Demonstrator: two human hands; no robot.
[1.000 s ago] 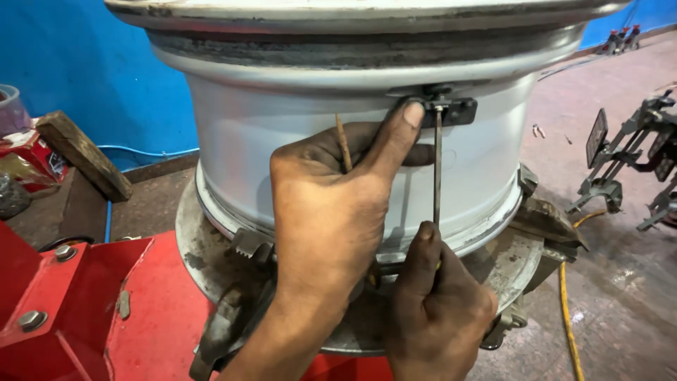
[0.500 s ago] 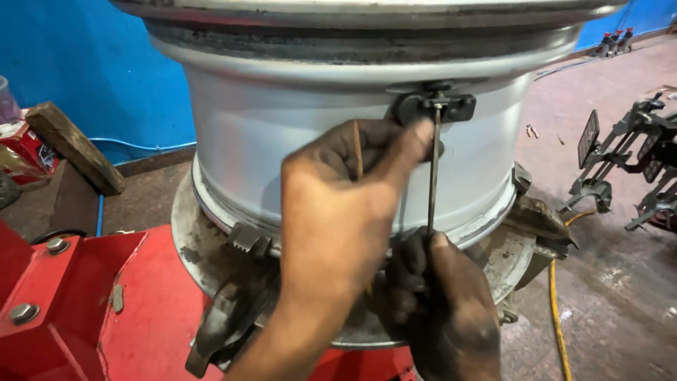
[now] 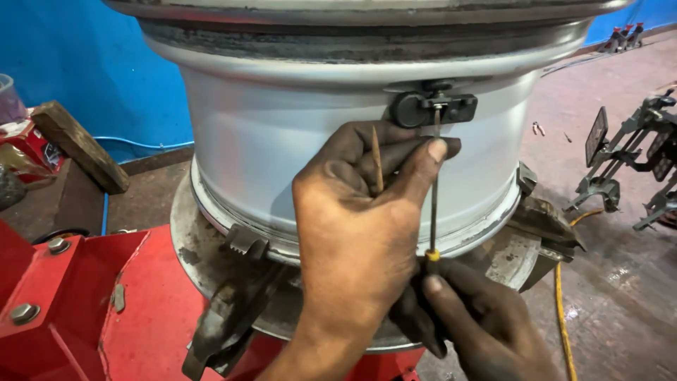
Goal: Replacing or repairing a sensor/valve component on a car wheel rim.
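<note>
A bare silver wheel rim (image 3: 282, 148) sits clamped on a round turntable. A small black sensor block (image 3: 431, 108) is fixed to the rim's barrel. My right hand (image 3: 472, 321) grips the handle of a thin screwdriver (image 3: 434, 190), whose shaft points straight up into the sensor. My left hand (image 3: 360, 233) rests against the rim just below the sensor, its fingertips steadying the shaft, and it holds a thin brown stick (image 3: 376, 159) between its fingers.
The red machine body (image 3: 77, 310) lies at the lower left, with clamp jaws (image 3: 243, 243) on the turntable. A wooden block (image 3: 77, 144) leans by the blue wall. Metal tools (image 3: 635, 162) and a yellow hose (image 3: 560, 296) lie on the floor at right.
My left hand's fingers have slid down off the sensor block and now touch the screwdriver shaft just below it. The camera has moved closer.
</note>
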